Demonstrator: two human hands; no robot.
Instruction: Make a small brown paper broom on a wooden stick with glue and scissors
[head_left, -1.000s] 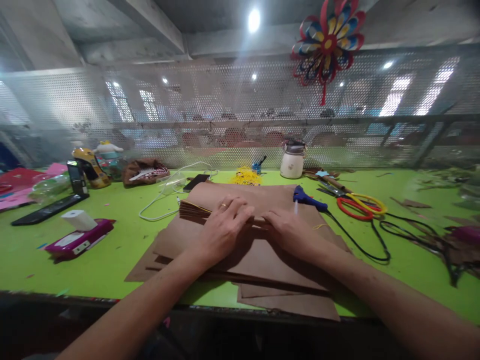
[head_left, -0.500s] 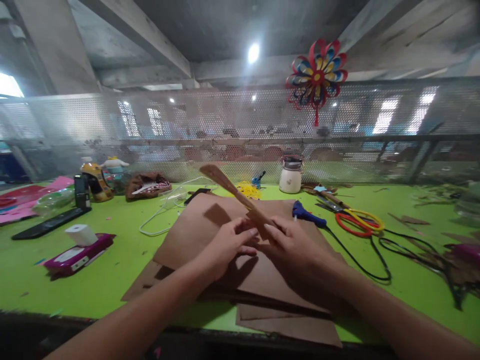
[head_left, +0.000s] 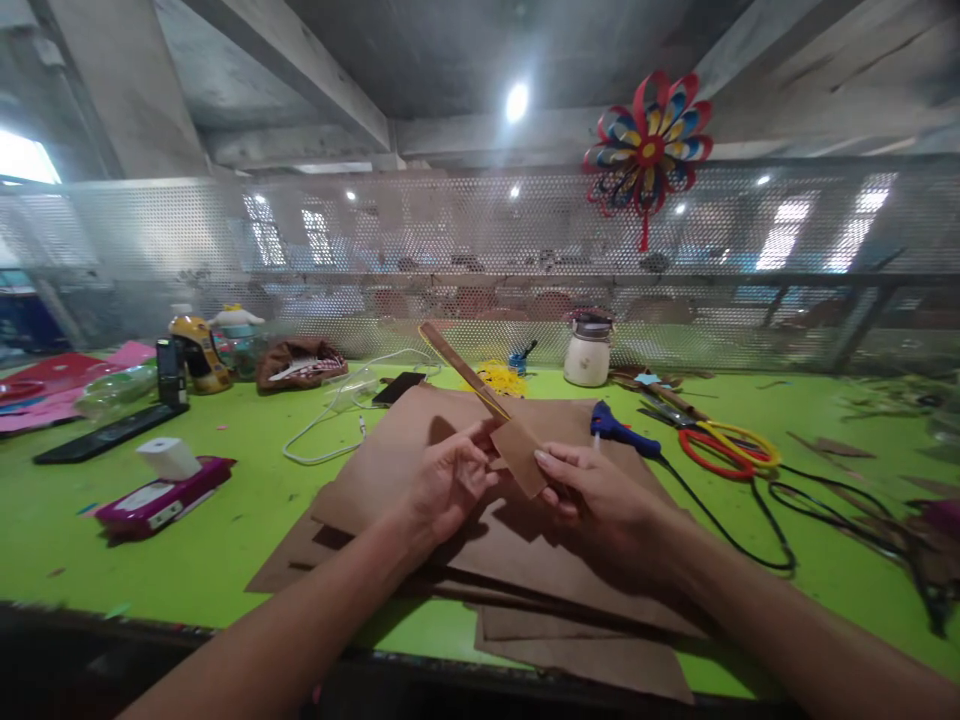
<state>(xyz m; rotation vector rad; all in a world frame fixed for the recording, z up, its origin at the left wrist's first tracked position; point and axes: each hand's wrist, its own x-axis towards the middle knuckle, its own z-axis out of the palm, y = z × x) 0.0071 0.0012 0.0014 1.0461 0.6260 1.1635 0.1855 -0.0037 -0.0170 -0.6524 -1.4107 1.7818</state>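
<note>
Between my hands is a brown cardboard piece (head_left: 519,458): a squarish flap at its lower end and a long narrow strip (head_left: 463,368) with a yellow edge, slanting up to the left. My right hand (head_left: 589,485) pinches the flap's right side with thumb above and fingers beneath. Curled around the joint of strip and flap are the fingers of my left hand (head_left: 454,478), palm turned partly up; the exact grip is partly hidden. Below both hands lie stacked brown cardboard sheets (head_left: 375,465). A blue glue gun (head_left: 630,432) rests at their upper right edge.
Scissors with red and yellow handles (head_left: 727,450) and black cables lie on the right. A purple power strip (head_left: 165,500) with a white plug, a phone stand and a white cable are on the left. A white jar (head_left: 587,352) stands behind, before a perforated metal screen (head_left: 420,240).
The cardboard piece has turned, so its flap now faces me and the strip shows its yellow edge. My left palm has rolled upward; my right hand has shifted slightly right.
</note>
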